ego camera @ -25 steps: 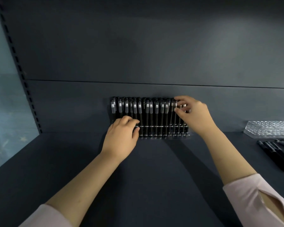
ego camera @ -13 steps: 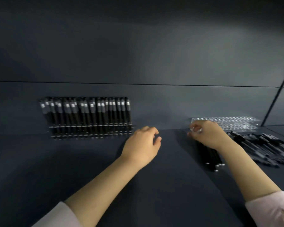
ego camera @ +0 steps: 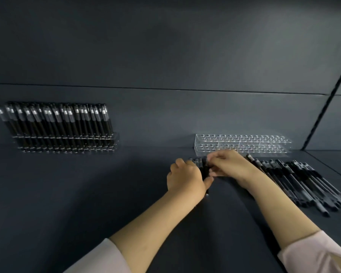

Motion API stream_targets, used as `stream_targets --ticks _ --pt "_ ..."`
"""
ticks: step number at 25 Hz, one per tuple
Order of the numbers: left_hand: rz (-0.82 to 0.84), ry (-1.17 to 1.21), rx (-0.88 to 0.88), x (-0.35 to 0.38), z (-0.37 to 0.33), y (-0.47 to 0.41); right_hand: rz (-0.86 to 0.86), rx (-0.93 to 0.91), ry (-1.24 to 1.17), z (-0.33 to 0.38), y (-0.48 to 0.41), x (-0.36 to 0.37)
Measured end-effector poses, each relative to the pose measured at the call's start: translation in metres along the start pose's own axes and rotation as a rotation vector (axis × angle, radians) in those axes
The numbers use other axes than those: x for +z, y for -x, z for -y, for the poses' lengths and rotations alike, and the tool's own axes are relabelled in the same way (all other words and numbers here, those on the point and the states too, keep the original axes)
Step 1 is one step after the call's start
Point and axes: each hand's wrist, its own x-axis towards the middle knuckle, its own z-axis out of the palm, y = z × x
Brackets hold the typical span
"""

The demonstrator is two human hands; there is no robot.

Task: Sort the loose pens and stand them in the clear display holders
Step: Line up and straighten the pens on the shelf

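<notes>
Head view: the left hand (ego camera: 185,179) curls its fingers round a small bunch of black pens (ego camera: 202,166), and the right hand (ego camera: 231,166) pinches the same bunch from the other side. Just beyond the fingertips stands the empty clear holder (ego camera: 242,144). The loose pens (ego camera: 303,184) lie right of the right wrist. Well apart, left of the fingers, stands the full holder (ego camera: 67,143).

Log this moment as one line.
left hand: grips pen bundle | right hand: pinches pen bundle | empty holder: behind hands | full holder: far left | loose pens: right
</notes>
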Motion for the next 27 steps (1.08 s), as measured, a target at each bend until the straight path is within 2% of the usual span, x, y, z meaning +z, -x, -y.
stream_targets --ticks 3,9,15,18,21,25,27 --pt "0.037 0.04 -0.055 -0.003 0.0 -0.009 -0.021 0.015 -0.058 0.0 -0.007 -0.001" --pt "0.129 0.056 -0.124 -0.003 -0.008 -0.013 -0.17 -0.058 0.089 -0.006 -0.012 -0.005" --pt "0.173 0.004 -0.091 -0.005 -0.011 -0.013 -0.131 -0.058 0.086 -0.003 -0.008 -0.004" --pt "0.191 0.036 -0.074 -0.012 -0.006 -0.01 -0.059 -0.043 -0.064 0.001 -0.002 0.001" --pt "0.196 0.181 -0.078 -0.024 0.015 -0.007 -0.058 -0.027 -0.282 0.01 0.003 0.011" --pt "0.195 0.609 -0.071 -0.047 0.067 -0.006 -0.07 -0.066 -0.573 0.035 0.004 0.04" --pt "0.179 0.776 -0.061 -0.06 0.097 -0.006 -0.085 -0.1 -0.612 0.053 0.005 0.066"
